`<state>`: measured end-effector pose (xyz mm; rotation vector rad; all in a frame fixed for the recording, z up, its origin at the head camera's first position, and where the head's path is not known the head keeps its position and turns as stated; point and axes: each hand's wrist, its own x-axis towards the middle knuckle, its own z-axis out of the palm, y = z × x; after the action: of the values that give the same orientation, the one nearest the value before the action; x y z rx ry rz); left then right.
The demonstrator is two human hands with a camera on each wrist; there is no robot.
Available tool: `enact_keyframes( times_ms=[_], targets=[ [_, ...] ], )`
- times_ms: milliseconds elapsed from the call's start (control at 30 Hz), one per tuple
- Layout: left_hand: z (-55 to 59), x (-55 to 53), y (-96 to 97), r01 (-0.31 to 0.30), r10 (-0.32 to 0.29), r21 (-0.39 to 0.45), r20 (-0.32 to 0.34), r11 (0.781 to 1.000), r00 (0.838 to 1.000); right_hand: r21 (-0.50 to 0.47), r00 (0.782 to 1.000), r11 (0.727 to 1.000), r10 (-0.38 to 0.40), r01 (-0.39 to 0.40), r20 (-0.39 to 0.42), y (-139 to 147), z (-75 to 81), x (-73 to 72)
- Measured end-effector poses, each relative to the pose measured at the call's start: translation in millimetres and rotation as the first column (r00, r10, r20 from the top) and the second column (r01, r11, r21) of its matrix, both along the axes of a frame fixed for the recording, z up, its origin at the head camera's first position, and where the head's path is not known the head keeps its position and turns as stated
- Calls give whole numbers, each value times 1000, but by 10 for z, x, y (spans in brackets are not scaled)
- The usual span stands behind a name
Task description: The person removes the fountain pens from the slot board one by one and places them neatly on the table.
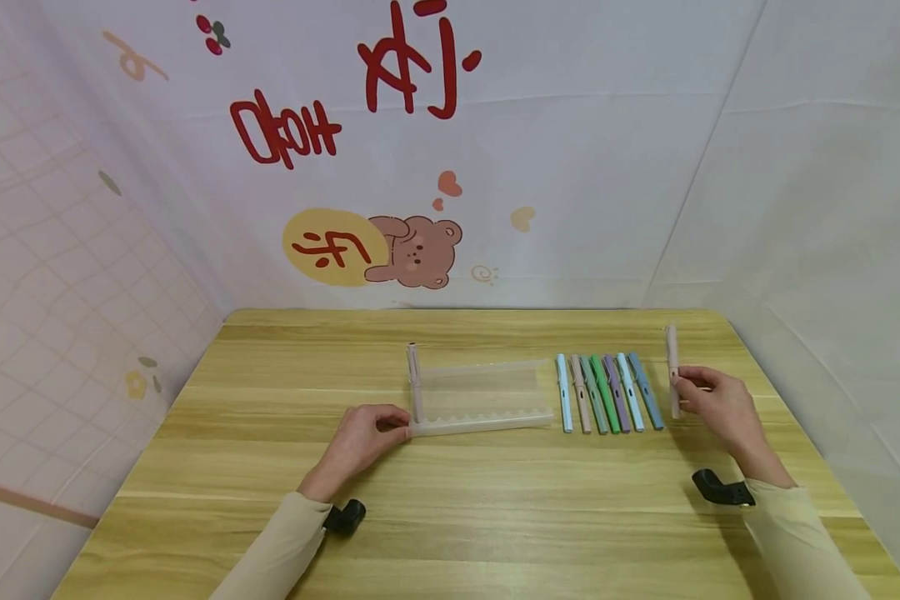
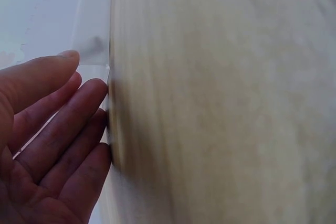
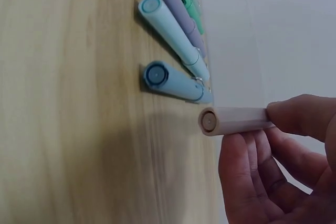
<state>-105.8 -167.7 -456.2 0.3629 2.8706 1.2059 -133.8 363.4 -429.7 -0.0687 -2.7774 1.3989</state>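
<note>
My right hand [image 1: 720, 408] pinches a pale pink pen [image 1: 672, 358] between thumb and fingers, to the right of the row of pens. The right wrist view shows the pen's round end [image 3: 210, 121] pointing away from the fingertips. At the left end of a clear plastic pen rack [image 1: 487, 423] with a notched front strip is my left hand [image 1: 363, 437], its fingertips right at the corner. Up close, the left fingers [image 2: 79, 124] look nearly straight, and the thumb overlaps the rack's end. A mauve-pink pen [image 1: 415, 383] sits in the rack's leftmost notch.
Between rack and right hand, several capped pens lie side by side: a light blue pen [image 1: 564, 392], a green pen [image 1: 603, 392], a purple pen [image 1: 617, 392] and a blue pen [image 1: 647, 392] among them. Behind the wooden table [image 1: 495, 517] hangs a printed white cloth [image 1: 570, 125].
</note>
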Motion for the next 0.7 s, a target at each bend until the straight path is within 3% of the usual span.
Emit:
enact_keyframes(
  times_ms=[333,700],
  targets=[
    [-16,2,-5,12,-12,2,2,1000,1000,83,994,994,70,-77,88,79,-35,-58],
    [-37,-11,-8,4,-4,5,-10,1000,1000,15,977,994,105,-110,188,135,-120,-135]
  ],
)
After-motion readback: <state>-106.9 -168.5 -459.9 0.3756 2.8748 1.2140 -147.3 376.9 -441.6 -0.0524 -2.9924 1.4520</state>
